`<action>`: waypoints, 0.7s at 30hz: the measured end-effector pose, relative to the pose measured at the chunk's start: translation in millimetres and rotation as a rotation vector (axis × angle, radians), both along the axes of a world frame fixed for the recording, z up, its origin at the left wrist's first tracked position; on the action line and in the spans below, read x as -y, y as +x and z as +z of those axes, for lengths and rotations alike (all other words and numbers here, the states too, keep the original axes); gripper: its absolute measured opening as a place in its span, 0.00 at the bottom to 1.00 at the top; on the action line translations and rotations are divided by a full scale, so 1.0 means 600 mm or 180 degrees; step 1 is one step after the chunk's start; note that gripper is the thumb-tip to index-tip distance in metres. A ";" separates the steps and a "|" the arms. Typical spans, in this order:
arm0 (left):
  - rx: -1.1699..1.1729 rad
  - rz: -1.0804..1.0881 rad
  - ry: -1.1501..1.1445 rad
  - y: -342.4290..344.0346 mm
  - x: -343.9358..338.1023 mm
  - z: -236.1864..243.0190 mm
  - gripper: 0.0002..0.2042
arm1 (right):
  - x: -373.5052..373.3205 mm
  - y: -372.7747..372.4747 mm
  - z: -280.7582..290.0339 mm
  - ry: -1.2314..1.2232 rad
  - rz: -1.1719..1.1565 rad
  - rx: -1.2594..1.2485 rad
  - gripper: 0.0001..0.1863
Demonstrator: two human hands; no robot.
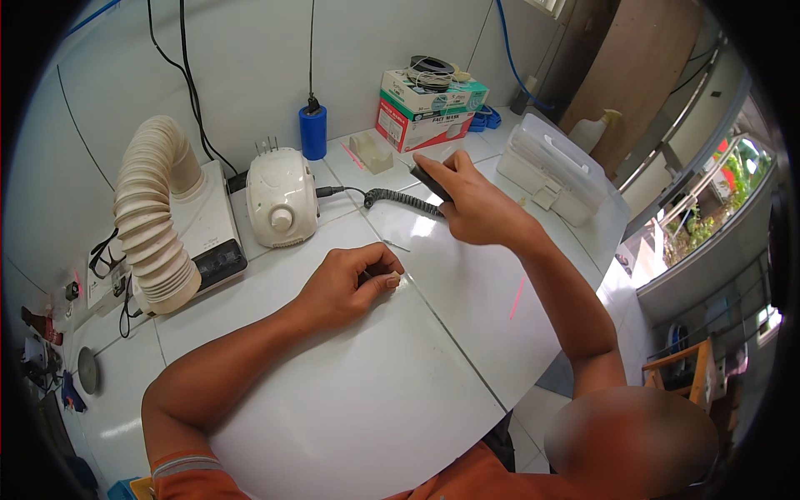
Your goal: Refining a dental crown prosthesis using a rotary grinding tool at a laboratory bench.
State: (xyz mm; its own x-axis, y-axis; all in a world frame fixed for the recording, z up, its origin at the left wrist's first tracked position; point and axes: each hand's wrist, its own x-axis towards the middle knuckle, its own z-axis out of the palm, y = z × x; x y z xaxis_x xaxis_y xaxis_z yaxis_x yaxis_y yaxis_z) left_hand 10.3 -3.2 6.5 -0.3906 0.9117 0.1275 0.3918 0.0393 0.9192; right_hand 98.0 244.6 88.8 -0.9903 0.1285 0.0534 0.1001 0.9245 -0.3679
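My left hand rests on the white tiled tabletop, fingers pinched on a small pale piece, partly hidden. Up and to its right, my right hand is closed on a dark handpiece; a coiled black cord runs from it toward a white control unit with a knob and several upright bits on top. A thin metal bit lies on the tabletop just above my left hand. A small beige tray sits beyond my right hand.
A white machine with a ribbed hose stands at the left, a blue cylinder at the back. Stacked cardboard boxes carry coiled cord. A clear-lidded plastic case and a spray bottle are at the right, beside a doorway.
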 end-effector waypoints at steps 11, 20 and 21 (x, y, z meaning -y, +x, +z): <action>-0.0132 -0.0123 0.0270 -0.001 -0.003 -0.012 0.05 | -0.025 -0.297 -0.022 0.0284 -0.0965 -0.0134 0.18; -0.0249 -0.0232 0.0297 -0.008 -0.007 -0.020 0.05 | -0.008 -0.337 -0.046 0.0386 -0.0979 -0.0045 0.15; -0.0250 -0.0231 0.0289 -0.007 -0.007 -0.019 0.05 | -0.007 -0.336 -0.047 0.0377 -0.0977 -0.0045 0.15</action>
